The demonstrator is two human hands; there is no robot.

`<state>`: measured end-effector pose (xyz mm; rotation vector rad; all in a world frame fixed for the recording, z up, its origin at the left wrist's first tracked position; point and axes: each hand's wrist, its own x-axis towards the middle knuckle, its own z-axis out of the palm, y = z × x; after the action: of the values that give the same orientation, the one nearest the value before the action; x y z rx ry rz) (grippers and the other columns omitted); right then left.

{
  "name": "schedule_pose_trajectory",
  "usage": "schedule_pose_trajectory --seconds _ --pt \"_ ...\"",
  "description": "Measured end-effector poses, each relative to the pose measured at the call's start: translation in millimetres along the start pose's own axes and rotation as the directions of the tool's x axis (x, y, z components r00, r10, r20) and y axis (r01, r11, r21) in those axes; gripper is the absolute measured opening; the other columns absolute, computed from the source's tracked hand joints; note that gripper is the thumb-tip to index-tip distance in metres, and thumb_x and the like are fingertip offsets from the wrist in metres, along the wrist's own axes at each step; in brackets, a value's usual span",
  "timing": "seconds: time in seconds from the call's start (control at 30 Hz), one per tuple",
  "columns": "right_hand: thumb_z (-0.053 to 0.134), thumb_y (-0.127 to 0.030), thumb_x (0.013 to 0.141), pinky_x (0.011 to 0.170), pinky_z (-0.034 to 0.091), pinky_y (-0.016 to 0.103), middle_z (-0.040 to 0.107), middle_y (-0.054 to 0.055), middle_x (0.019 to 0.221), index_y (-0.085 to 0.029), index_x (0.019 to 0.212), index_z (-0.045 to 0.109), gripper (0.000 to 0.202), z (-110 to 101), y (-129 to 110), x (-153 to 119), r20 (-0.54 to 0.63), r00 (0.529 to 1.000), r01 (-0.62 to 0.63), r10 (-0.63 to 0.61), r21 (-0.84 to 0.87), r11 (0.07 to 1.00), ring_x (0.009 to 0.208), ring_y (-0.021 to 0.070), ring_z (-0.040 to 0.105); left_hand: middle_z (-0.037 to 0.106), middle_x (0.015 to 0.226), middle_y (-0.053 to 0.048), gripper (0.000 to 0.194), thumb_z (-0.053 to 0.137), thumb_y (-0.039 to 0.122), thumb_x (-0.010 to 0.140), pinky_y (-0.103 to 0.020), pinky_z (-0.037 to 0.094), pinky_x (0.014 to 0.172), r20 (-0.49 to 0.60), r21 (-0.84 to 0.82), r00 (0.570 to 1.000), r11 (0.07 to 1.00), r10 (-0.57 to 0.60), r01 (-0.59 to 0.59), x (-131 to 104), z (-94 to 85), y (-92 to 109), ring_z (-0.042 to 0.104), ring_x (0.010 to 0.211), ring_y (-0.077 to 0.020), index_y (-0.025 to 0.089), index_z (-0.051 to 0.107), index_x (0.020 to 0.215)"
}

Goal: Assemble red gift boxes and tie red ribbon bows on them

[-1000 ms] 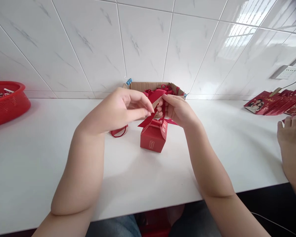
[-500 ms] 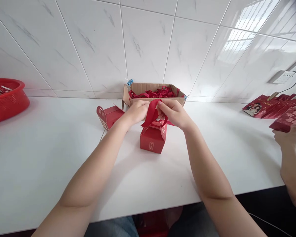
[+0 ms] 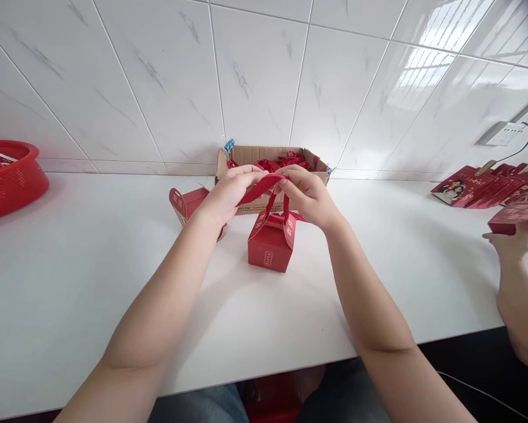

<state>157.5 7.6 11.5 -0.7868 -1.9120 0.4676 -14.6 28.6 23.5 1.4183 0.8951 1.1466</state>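
Note:
A small red gift box (image 3: 270, 247) with gold print stands upright on the white table in front of me. Red ribbon (image 3: 260, 189) rises from its top and stretches between my hands. My left hand (image 3: 235, 191) has its fingers closed on one stretch of ribbon, above and left of the box. On the other side, my right hand (image 3: 305, 194) pinches the ribbon between thumb and fingers, just above the box. A second red box (image 3: 191, 202) lies partly behind my left wrist. Behind my hands is a cardboard box (image 3: 264, 154) of red ribbons.
A red plastic basket (image 3: 14, 185) stands at the far left. At the right, red bags (image 3: 466, 188) lie near the wall, and another person's hand (image 3: 513, 244) holds a red box (image 3: 517, 217). A socket (image 3: 504, 134) with a cable is on the tiled wall.
My left hand has shifted slightly left and now draws the ribbon sideways, where a loop hung down before. The ribbon stands up taller from the gift box. The other person's red box has tilted.

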Motion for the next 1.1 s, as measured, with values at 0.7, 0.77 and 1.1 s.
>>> schedule_pose_trajectory --seconds 0.7,0.77,1.1 --pt "0.051 -0.045 0.092 0.106 0.042 0.041 0.057 0.005 0.133 -0.027 0.104 0.071 0.030 -16.4 -3.5 -5.0 0.198 0.979 -0.053 0.039 0.067 0.996 0.136 0.0236 0.041 0.070 0.072 -0.003 0.022 0.071 0.039 0.072 -0.031 0.049 0.080 0.044 0.188 0.999 0.982 -0.010 0.001 -6.7 -2.0 7.0 0.066 0.081 -0.0198 0.018 0.071 0.066" --pt "0.052 -0.044 0.091 0.102 0.044 0.039 0.061 0.005 0.127 -0.026 0.105 0.071 0.030 -22.5 -5.4 -6.0 0.232 0.970 -0.089 0.069 0.077 0.993 0.129 0.0238 0.048 0.071 0.073 -0.004 0.024 0.070 0.040 0.073 -0.033 0.048 0.081 0.005 0.311 0.999 0.949 0.053 -0.051 -6.9 -4.5 8.5 0.066 0.081 -0.0209 0.018 0.071 0.064" --pt "0.053 -0.039 0.088 0.082 0.047 0.034 0.072 0.003 0.099 -0.022 0.103 0.074 0.030 -51.1 -10.9 -12.9 0.525 0.794 -0.335 0.306 -0.041 0.941 0.093 0.0195 0.062 0.070 0.069 -0.005 0.023 0.067 0.036 0.079 -0.039 0.053 0.081 -0.030 0.347 1.000 0.938 0.000 0.010 -8.7 -10.1 13.5 0.070 0.071 -0.0214 0.016 0.066 0.068"
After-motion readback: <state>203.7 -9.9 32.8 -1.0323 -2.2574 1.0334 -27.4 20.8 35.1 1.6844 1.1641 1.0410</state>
